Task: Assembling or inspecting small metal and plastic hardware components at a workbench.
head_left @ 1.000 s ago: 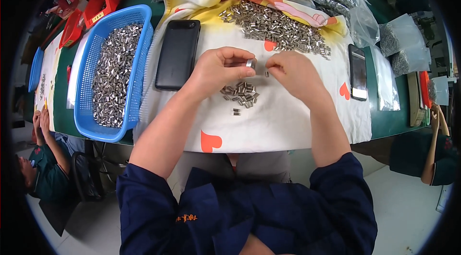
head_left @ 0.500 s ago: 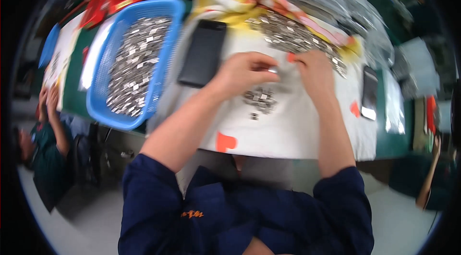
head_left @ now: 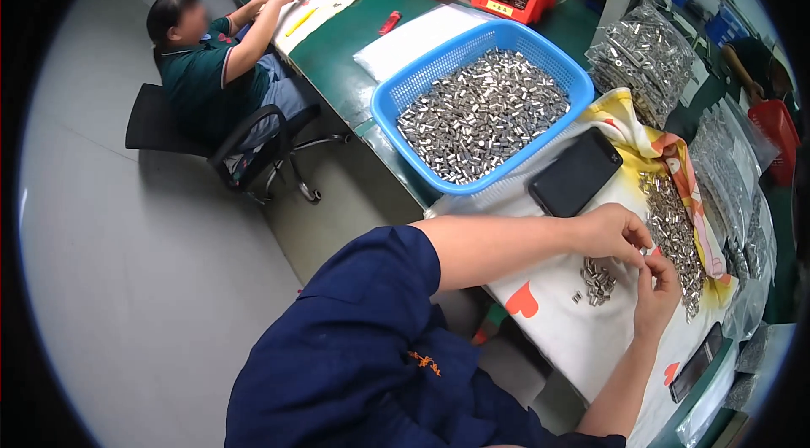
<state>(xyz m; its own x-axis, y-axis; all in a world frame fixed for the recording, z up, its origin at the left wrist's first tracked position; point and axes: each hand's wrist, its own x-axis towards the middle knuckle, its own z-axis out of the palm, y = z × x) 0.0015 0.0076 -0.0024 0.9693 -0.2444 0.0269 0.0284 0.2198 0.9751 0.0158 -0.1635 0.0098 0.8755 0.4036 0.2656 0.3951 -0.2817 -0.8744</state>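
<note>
Left hand (head_left: 613, 233) and right hand (head_left: 660, 292), bare, fingertips close together. From these: larger metal-piece heap (head_left: 673, 230), two o'clock; smaller heap (head_left: 599, 281), eight o'clock; flat black device (head_left: 576, 171), eleven o'clock; filled blue basket (head_left: 580, 81), beyond.

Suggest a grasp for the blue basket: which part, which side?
Likely grip the blue basket by the rim at both short ends, from outside: the rim stands clear of the metal pieces, and a black device lies beside one long side.
</note>
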